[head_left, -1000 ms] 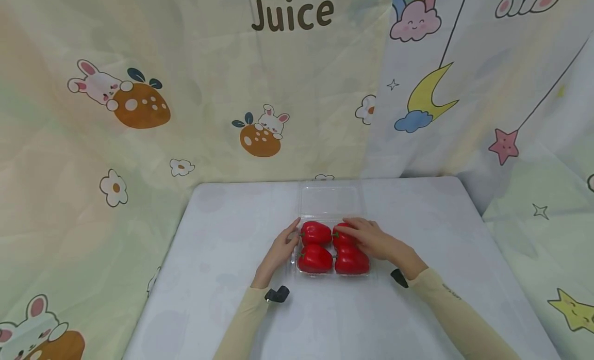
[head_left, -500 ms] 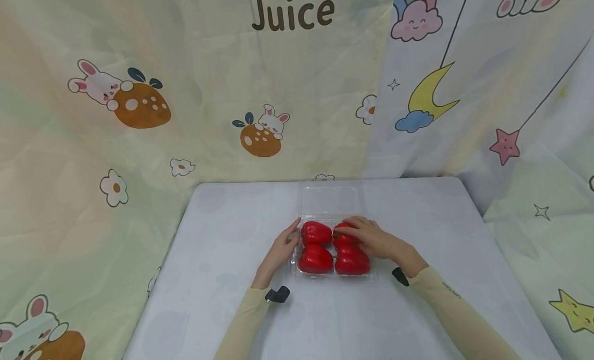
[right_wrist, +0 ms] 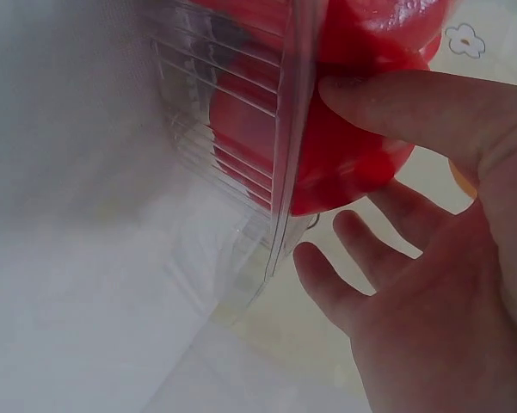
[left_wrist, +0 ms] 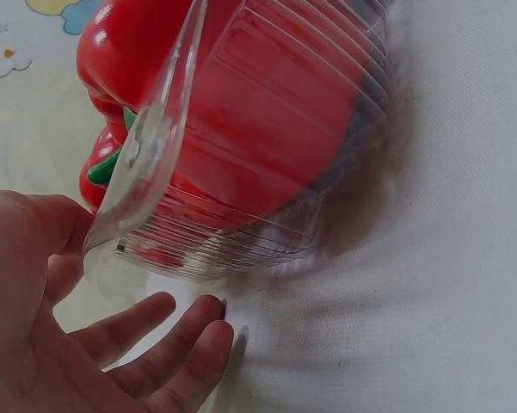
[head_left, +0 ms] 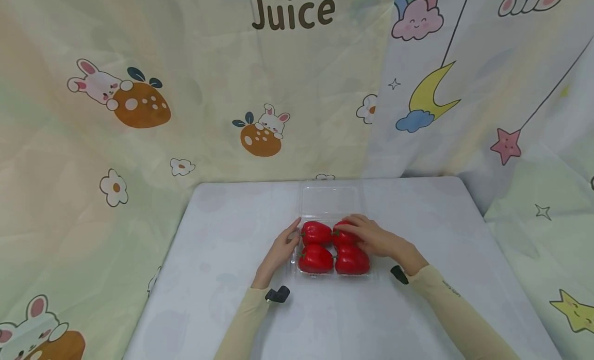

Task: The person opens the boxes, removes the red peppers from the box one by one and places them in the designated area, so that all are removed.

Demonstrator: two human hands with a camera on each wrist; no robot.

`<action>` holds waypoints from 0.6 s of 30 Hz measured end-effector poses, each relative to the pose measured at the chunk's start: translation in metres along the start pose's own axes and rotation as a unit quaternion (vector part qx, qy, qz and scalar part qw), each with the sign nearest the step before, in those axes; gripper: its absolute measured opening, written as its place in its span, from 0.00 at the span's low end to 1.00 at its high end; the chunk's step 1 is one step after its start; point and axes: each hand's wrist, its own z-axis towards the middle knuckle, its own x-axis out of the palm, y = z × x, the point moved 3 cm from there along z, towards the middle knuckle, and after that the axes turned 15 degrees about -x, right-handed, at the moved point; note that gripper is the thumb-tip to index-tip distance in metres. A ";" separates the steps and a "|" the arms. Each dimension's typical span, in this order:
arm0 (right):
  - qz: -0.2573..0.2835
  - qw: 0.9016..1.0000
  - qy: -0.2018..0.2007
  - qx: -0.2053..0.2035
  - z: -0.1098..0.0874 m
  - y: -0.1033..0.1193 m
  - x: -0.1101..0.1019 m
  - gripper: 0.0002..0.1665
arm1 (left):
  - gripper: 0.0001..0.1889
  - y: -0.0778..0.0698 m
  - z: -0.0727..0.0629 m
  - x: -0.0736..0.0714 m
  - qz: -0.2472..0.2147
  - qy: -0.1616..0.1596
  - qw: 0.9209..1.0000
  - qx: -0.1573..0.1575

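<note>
A clear plastic clamshell box (head_left: pixel 334 276) stands on the table, its lid (head_left: pixel 331 201) folded back. Inside lie several red bell peppers (head_left: pixel 315 259) with green stems. My left hand (head_left: pixel 279 250) is at the box's left side. In the left wrist view its thumb (left_wrist: pixel 64 222) is right at the box rim, partly behind it, and several fingers (left_wrist: pixel 155 366) extend loosely outside. My right hand (head_left: pixel 375 239) lies over the back-right bell pepper (head_left: pixel 343 237). In the right wrist view its thumb (right_wrist: pixel 370 101) touches the pepper's near side; the index finger passes partly behind it, and other fingers spread past the rim.
The table (head_left: pixel 223 236) has a white cloth, with its back edge just behind the lid. A printed curtain (head_left: pixel 199 92) with cartoon rabbits and the word Juice hangs behind. Each wrist wears a small black camera (head_left: pixel 277 294).
My right hand has moved very slightly back and up over the back-right bell pepper. The left hand, the box and the other peppers stay put.
</note>
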 end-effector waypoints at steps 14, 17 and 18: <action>0.001 1.000 0.005 0.012 -0.001 0.007 -0.009 0.51 | 0.28 0.002 0.000 -0.001 -0.006 0.004 1.000 -0.004; -0.002 1.000 0.002 0.015 -0.001 0.008 -0.010 0.52 | 0.28 0.001 0.000 -0.001 -0.007 0.005 1.000 -0.003; -0.003 1.000 0.001 0.016 -0.001 0.008 -0.011 0.52 | 0.28 0.000 0.000 0.000 -0.007 0.006 1.000 -0.003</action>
